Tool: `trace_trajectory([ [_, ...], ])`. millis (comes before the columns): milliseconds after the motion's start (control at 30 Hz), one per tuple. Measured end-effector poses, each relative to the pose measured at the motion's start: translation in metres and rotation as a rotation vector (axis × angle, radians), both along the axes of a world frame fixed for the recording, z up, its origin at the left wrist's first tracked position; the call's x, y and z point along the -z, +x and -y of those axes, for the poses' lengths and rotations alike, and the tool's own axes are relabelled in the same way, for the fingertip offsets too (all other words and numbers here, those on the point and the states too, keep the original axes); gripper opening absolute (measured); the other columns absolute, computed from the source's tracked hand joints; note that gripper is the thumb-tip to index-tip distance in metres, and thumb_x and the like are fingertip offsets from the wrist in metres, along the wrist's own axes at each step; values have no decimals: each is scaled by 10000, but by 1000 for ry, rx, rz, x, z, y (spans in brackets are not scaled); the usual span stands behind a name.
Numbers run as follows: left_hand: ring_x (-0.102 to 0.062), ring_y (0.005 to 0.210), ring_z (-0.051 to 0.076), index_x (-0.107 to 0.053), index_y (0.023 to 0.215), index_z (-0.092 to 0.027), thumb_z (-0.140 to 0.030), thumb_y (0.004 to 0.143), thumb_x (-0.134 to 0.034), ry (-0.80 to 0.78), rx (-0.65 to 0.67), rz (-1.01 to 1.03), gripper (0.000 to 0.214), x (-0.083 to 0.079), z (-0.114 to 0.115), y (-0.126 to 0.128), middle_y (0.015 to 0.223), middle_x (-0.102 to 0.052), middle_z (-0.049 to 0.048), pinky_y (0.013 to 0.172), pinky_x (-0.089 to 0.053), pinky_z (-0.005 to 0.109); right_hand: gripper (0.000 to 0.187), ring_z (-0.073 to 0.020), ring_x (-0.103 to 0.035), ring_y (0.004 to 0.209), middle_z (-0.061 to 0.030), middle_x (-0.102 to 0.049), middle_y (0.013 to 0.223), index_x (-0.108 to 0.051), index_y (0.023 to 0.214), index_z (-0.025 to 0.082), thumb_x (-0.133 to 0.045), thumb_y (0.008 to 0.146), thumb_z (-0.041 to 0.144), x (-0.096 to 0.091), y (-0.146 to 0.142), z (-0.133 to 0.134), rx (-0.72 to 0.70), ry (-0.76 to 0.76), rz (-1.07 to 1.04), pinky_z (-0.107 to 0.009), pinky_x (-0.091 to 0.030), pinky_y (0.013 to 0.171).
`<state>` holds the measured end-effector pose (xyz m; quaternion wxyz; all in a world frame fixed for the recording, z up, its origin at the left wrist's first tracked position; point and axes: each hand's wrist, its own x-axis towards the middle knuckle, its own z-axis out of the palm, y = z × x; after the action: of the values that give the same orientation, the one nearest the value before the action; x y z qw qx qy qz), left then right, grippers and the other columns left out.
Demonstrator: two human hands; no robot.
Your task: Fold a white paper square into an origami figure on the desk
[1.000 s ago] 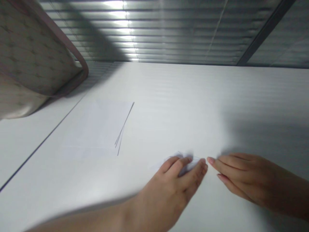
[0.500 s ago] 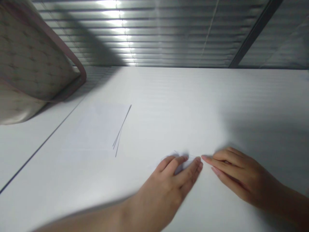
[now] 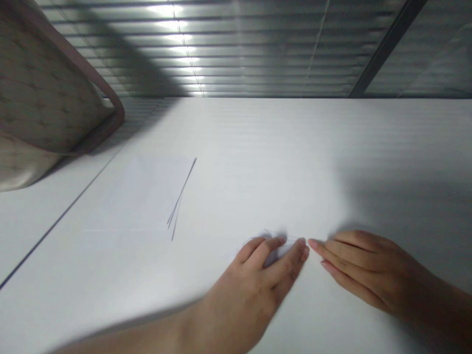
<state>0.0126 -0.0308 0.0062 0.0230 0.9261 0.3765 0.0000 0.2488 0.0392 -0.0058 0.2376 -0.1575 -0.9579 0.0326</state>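
Note:
My left hand (image 3: pixel 254 285) lies flat on the white table (image 3: pixel 258 162), fingers stretched over a small folded piece of white paper (image 3: pixel 280 248) that shows between them. My right hand (image 3: pixel 363 270) rests beside it on the right, fingers out flat, its fingertips touching the left hand's fingertips at the paper's edge. Most of the paper is hidden under my left fingers.
A stack of white sheets (image 3: pixel 147 194) lies to the left with its edges fanned. A patterned cushion or bag with a pink rim (image 3: pixel 44 98) stands at the far left. Closed blinds (image 3: pixel 239 44) run along the back of the table.
Both hands have barely moved. My right hand shifted slightly left and its fingers flattened. The view drifted a little.

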Motion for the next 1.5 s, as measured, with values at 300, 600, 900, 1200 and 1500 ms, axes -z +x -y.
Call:
trace_trajectory([
  [300,-384,1263,279,-317,1454,-67,-198,947,-423,27,-14,9,534,1,1,1,1523,-343,26,1065,-235,371,371,-187,-640,880,-104,-701,996,-545,1283,86,-470,921,107,7,4,1,78,-235,2,-335,-554,797],
  [600,-384,1269,285,-308,1457,-67,-188,931,-424,9,-11,15,552,2,1,0,1537,-318,30,1067,-243,379,352,-204,-630,865,-107,-709,940,-570,1251,76,-478,911,76,4,-2,3,32,-184,4,-350,-545,756],
  [900,-397,1273,277,-293,1462,-67,-155,933,-389,-28,-17,20,545,-2,-1,0,1538,-318,40,1069,-238,382,303,-188,-625,860,-91,-700,943,-620,1178,110,-458,922,113,5,0,4,50,-288,13,-343,-546,771],
  [1200,-404,1258,269,-326,1451,-77,-173,967,-354,-1,-19,42,494,0,0,-1,1502,-383,32,1080,-183,380,286,-171,-613,889,-88,-693,985,-614,1160,107,-456,922,102,6,2,4,44,-343,-5,-325,-532,794],
  [1500,-416,1256,258,-326,1447,-64,-151,974,-300,8,-29,54,482,1,0,0,1492,-400,29,1085,-182,377,254,-188,-651,850,-96,-733,968,-622,1127,82,-460,932,78,3,1,0,-7,-30,45,-330,-551,730],
])
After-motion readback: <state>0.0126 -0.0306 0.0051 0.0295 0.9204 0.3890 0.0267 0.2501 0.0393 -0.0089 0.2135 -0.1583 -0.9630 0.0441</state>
